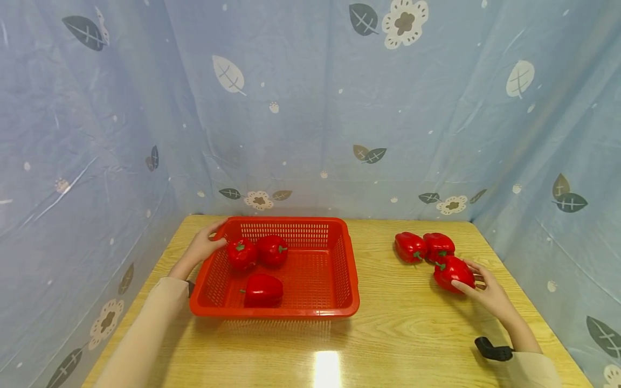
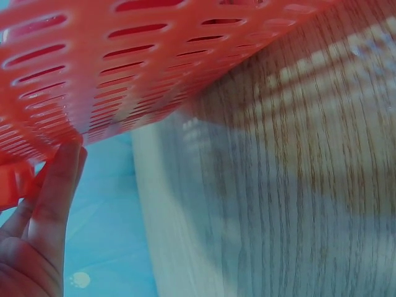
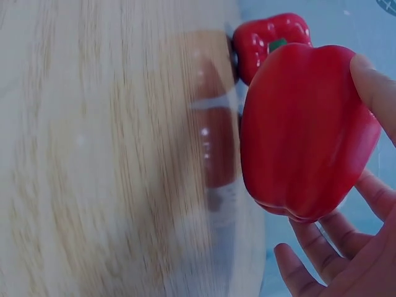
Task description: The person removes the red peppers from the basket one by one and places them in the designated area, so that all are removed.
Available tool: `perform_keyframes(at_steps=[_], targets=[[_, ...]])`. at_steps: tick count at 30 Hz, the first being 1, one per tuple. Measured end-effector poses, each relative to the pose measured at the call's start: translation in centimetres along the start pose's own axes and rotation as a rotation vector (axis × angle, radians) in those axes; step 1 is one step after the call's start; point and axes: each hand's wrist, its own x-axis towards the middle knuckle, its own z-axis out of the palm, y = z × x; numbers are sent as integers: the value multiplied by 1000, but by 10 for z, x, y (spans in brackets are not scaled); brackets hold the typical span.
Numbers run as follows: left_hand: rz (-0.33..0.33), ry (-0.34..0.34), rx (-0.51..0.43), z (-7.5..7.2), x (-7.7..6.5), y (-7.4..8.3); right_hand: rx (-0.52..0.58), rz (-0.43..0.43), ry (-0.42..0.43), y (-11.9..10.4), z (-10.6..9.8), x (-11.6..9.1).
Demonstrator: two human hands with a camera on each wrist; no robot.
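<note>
My left hand (image 1: 202,246) holds the left rim of a red plastic basket (image 1: 350,253); in the left wrist view its fingers (image 2: 52,204) lie against the slotted wall. Inside the basket are three red bell peppers: one with its stem up (image 1: 242,254), one beside it (image 1: 272,250), and one lying nearer the front (image 1: 263,290). At the table's right side my right hand (image 1: 490,293) grips another red bell pepper (image 1: 453,274), thumb on one side and fingers on the other. Its smooth body (image 3: 306,133) fills much of the right wrist view.
Two more red bell peppers, a left one (image 1: 410,247) and a right one (image 1: 439,247), lie side by side just behind the gripped one. All stands on a wood-grain table (image 1: 398,345). A blue patterned curtain (image 1: 310,108) surrounds the table's back and sides.
</note>
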Motion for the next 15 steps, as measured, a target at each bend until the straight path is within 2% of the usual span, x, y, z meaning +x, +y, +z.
perform_keyframes(at_steps=[8,15], targets=[[-16,-12,-55,1,-1,1,-19,-23,14,6,-1,2],[-18,-10,-27,0,0,-1,-42,-39,31,10,-3,5]])
